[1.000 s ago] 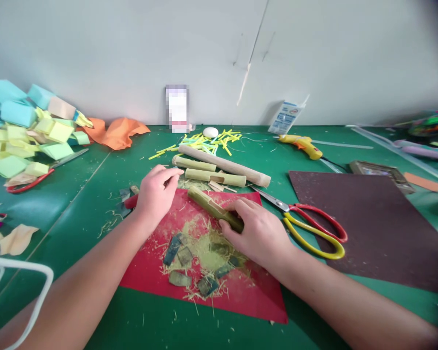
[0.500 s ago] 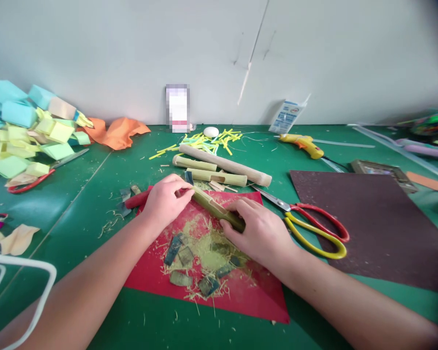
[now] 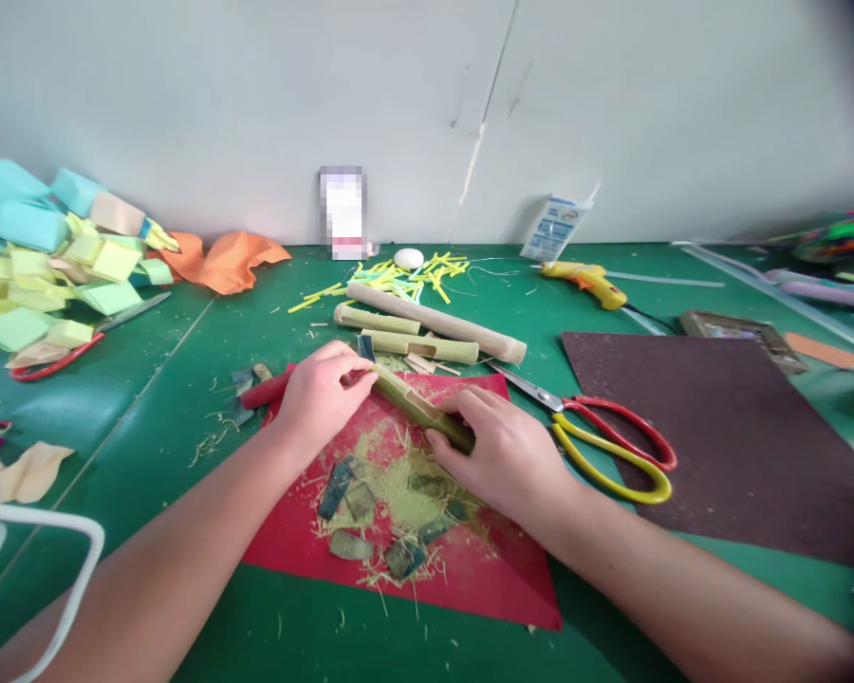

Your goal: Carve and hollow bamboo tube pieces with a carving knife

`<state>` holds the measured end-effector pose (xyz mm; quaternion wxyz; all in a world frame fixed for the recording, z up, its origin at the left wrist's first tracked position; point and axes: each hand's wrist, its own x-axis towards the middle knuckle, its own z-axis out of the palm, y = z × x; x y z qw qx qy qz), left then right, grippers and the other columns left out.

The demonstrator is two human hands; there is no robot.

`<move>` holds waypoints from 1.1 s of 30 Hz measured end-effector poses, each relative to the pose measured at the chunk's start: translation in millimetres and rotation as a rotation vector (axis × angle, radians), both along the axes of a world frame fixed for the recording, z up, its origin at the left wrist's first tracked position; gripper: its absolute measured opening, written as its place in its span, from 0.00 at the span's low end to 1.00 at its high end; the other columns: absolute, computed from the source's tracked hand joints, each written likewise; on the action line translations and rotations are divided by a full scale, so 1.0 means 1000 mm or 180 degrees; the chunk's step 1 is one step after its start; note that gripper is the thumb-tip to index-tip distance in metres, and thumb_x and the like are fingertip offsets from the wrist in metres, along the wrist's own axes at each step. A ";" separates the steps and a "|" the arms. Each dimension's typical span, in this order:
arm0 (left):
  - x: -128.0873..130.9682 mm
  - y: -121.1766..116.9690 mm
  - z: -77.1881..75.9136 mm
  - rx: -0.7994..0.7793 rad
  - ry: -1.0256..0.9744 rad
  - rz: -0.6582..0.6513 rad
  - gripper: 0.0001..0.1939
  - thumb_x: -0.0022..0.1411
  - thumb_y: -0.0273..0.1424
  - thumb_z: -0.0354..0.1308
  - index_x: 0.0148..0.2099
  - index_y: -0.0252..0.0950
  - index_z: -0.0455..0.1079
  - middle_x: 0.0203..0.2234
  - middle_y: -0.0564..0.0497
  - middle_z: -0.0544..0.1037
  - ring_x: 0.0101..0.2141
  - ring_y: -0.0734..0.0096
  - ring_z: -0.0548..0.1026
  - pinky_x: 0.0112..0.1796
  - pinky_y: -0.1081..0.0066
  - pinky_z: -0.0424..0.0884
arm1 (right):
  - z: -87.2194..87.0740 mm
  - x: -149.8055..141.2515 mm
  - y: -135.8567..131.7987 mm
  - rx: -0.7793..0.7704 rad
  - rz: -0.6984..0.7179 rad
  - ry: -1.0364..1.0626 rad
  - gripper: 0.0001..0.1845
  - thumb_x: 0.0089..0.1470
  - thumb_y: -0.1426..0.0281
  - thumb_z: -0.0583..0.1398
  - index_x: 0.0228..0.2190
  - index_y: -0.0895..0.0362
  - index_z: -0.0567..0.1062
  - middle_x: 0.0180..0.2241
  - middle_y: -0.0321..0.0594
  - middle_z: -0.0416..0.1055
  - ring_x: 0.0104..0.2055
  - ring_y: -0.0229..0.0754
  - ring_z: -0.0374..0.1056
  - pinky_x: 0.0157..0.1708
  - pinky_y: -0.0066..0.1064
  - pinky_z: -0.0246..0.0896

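Observation:
A short green bamboo tube [image 3: 407,396] with a notch cut in its upper side lies slantwise between my hands. My right hand [image 3: 502,441] wraps round its near end. The thumb and fingers of my left hand [image 3: 331,384] pinch at its far end. A small dark piece [image 3: 365,347], perhaps sandpaper, sticks up by the left fingertips; whether they hold it is unclear. Below is a red sheet [image 3: 299,531] strewn with pale dust, shavings and several dark scraps [image 3: 336,489]. A red stick-like thing [image 3: 265,390] is partly hidden behind my left hand.
Beyond lie bamboo pieces [image 3: 427,346], a pale rod [image 3: 441,321] and yellow strips [image 3: 391,280]. Scissors [image 3: 612,446] and a brown sheet [image 3: 712,446] are right, with a yellow glue gun [image 3: 587,283] behind. Folded papers [image 3: 32,270] pile left; a white frame [image 3: 85,560] stands near-left.
The whole view shifts slightly to the left. Both hands keep nearly the same place on the bamboo tube.

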<state>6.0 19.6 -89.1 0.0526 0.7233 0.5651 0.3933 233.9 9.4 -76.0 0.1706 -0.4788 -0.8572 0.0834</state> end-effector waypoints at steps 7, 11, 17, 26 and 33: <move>0.002 -0.001 0.002 0.0012 -0.0097 -0.0042 0.04 0.56 0.26 0.60 0.36 0.35 0.75 0.31 0.51 0.75 0.26 0.76 0.72 0.30 0.75 0.70 | -0.002 -0.001 0.002 0.0039 0.0036 0.0026 0.10 0.51 0.64 0.58 0.33 0.56 0.72 0.33 0.39 0.71 0.34 0.43 0.68 0.29 0.31 0.57; 0.002 -0.001 0.002 0.0015 -0.0144 -0.0061 0.04 0.56 0.26 0.60 0.36 0.35 0.75 0.31 0.51 0.75 0.26 0.76 0.72 0.29 0.74 0.70 | -0.003 0.000 0.002 0.0119 0.0081 0.0068 0.09 0.51 0.64 0.58 0.32 0.56 0.72 0.32 0.39 0.72 0.32 0.42 0.67 0.28 0.30 0.56; 0.003 -0.001 0.003 0.0073 -0.0178 -0.0113 0.05 0.57 0.26 0.59 0.37 0.35 0.75 0.32 0.50 0.75 0.29 0.74 0.73 0.31 0.75 0.70 | -0.003 -0.001 0.002 0.0173 0.0139 0.0119 0.08 0.51 0.65 0.58 0.31 0.56 0.72 0.31 0.39 0.71 0.31 0.41 0.66 0.27 0.30 0.54; 0.005 -0.004 0.007 0.0161 -0.0203 -0.0222 0.06 0.59 0.25 0.57 0.37 0.35 0.75 0.32 0.50 0.75 0.30 0.74 0.72 0.31 0.75 0.69 | -0.002 -0.001 0.002 0.0189 0.0170 0.0126 0.07 0.51 0.65 0.58 0.29 0.57 0.71 0.30 0.38 0.69 0.30 0.39 0.65 0.26 0.29 0.54; 0.007 -0.004 0.007 0.0127 -0.0225 -0.0321 0.04 0.57 0.22 0.59 0.33 0.35 0.73 0.31 0.52 0.74 0.30 0.75 0.72 0.31 0.75 0.68 | -0.003 -0.001 0.002 0.0260 0.0212 0.0097 0.08 0.52 0.64 0.58 0.28 0.57 0.69 0.29 0.38 0.69 0.29 0.39 0.64 0.26 0.29 0.53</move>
